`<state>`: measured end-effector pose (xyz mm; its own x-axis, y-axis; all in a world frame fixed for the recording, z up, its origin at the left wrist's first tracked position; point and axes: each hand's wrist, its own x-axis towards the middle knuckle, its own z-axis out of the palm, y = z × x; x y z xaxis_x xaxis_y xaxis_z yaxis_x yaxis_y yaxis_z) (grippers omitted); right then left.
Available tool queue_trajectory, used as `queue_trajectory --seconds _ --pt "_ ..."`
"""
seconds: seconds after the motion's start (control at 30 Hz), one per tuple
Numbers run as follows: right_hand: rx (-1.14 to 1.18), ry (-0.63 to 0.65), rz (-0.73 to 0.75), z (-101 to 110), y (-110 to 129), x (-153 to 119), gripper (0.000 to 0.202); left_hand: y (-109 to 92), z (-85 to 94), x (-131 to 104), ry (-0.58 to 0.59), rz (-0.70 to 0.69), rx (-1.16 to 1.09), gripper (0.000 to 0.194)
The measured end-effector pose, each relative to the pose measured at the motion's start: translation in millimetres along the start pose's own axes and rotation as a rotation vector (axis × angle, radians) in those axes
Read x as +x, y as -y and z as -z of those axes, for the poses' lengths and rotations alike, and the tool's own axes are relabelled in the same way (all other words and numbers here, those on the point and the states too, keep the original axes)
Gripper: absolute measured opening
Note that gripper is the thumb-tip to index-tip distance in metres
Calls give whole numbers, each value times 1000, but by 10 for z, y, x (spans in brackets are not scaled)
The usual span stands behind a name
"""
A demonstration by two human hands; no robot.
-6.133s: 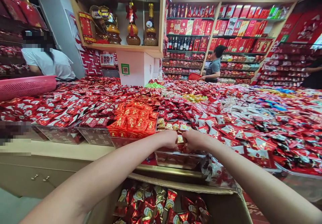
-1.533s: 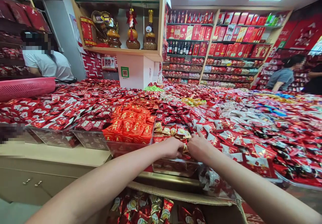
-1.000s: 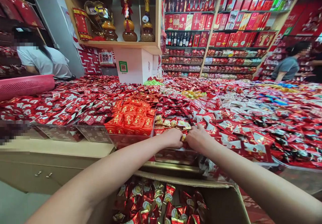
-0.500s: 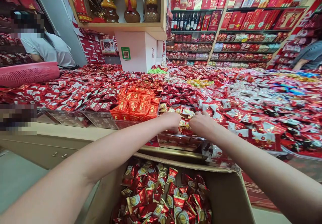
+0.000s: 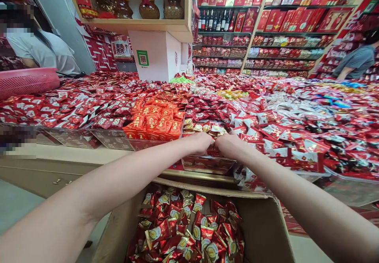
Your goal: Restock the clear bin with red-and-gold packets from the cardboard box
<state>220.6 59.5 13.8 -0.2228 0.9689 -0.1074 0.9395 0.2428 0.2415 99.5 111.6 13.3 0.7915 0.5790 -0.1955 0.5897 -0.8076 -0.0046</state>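
Note:
My left hand (image 5: pixel 202 142) and my right hand (image 5: pixel 228 144) meet over the front of a clear plastic bin (image 5: pixel 207 165). Both have curled, closed fingers, and whatever they pinch is hidden from me. Behind them lie red-and-gold wrapped candies (image 5: pixel 217 128) in the same bin. Below my forearms stands an open cardboard box (image 5: pixel 263 225), partly filled with red-and-gold candies (image 5: pixel 206 233) printed with a yellow durian picture.
Orange-red packets (image 5: pixel 152 123) fill the bin to the left. White-and-red packets (image 5: pixel 276 131) heap up on the right. A pink basket (image 5: pixel 28 81) sits at far left, near a person in white (image 5: pixel 44 52). Another person (image 5: pixel 357 62) bends at far right.
My hands have drawn together over the bin, the right one moving left until they almost touch. The camera view has shifted slightly.

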Motion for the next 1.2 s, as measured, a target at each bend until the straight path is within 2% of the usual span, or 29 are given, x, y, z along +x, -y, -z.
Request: queue_trajectory --seconds 0.13,0.3,0.47,0.63,0.83,0.9,1.03,1.2 --pt "-1 12 26 46 21 -4 26 41 -1 33 16 -67 -13 19" --pt "-3 38 31 43 1 6 25 65 6 52 37 -103 -75 22" --pt "15 51 9 36 -15 -35 25 72 75 -66 21 -132 -106 27" --pt "47 -5 25 88 20 -99 19 137 118 -270 -80 -69 -42 33" --pt "81 -99 101 84 87 6 21 232 65 -375 -93 -53 22 16" --pt "87 -97 114 42 87 51 21 226 49 -383 -92 -46 31 13" --pt "117 -72 112 -37 40 77 23 180 47 -401 -101 14 52 19" --pt "178 -21 126 -67 -29 71 20 115 97 -413 -50 76 85 26"
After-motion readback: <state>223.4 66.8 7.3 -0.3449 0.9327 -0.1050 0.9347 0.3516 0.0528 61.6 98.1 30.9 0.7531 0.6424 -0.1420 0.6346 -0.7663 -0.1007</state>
